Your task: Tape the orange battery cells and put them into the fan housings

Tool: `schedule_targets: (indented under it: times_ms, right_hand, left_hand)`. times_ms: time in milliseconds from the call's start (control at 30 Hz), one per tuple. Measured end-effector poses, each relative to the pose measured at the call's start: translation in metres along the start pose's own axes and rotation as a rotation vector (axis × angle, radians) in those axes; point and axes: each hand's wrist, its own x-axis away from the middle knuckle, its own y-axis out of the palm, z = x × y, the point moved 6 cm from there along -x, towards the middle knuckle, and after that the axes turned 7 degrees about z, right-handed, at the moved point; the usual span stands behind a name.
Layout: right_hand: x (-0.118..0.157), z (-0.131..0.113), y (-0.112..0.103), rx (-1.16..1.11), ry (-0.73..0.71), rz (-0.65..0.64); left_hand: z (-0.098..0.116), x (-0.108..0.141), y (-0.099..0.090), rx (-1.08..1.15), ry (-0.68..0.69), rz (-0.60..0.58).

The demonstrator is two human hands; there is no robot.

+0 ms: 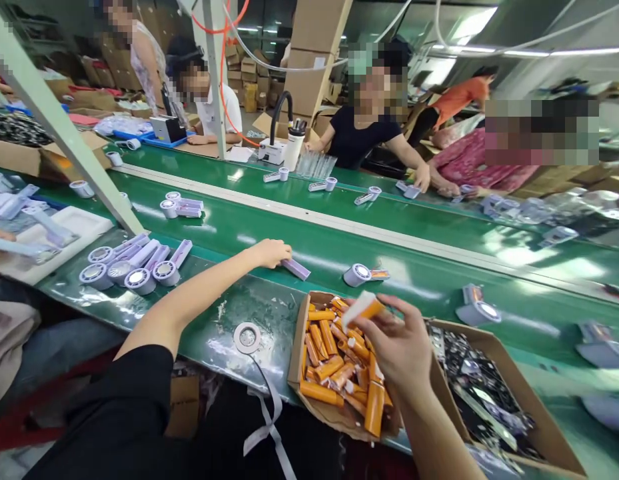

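The left arm reaches out long and low across the counter (204, 300), its elbow a little bent and its forearm slanting from the near edge toward the belt (229, 227), where the left hand (272, 253) is turned back-up with its fingers curled over one end of a purple handle (296, 269); the thumb is hidden. The handle's free end points right and toward the person, over the belt's near edge, and whether it rests there I cannot tell. The right forearm rises steeply from the bottom edge of the view, bent in at the wrist, and the right hand (404, 333) pinches a white-ended orange cylinder (373, 309) between thumb and fingers, held tilted above the far right corner of a carton (296, 353). That carton, heaped with more orange cylinders (329, 339), stands at the counter's near edge, and a second carton (556, 427) of dark parts lies just right of the wrist. On the belt between the hands is a round-headed purple piece (358, 275). Left of the first carton, a tape roll (247, 338) lies on the counter near its close edge.
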Motion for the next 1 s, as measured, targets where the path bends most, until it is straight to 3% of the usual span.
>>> schedule_targets:
  times_ms: [167,400,500,667,800,1000]
  right_hand:
    - [-0.049,0.021,0.04,0.054,0.058,-0.21]
    - [-0.095,0.074,0.066,0.38,0.071,-0.33]
    - [-0.113,0.089,0.078,0.609,0.031,-0.343]
    - [-0.112,0.102,0.101,1.111,-0.149,-0.543]
    - [-0.109,0.109,0.104,1.191,-0.2,-0.615]
    - [-0.117,0.129,0.106,1.433,-0.256,-0.733]
  left_hand:
    - [0.009,-0.011,0.009,-0.022,-0.063,0.012]
    - [-0.002,-0.031,0.0,0.129,-0.104,-0.066]
    - [-0.007,-0.031,-0.007,0.19,-0.13,-0.018]
    - [0.003,-0.022,-0.012,0.256,-0.212,0.053]
    - [0.013,-0.014,-0.018,0.307,-0.288,0.039]
    - [0.009,-0.02,-0.015,0.332,-0.373,0.055]
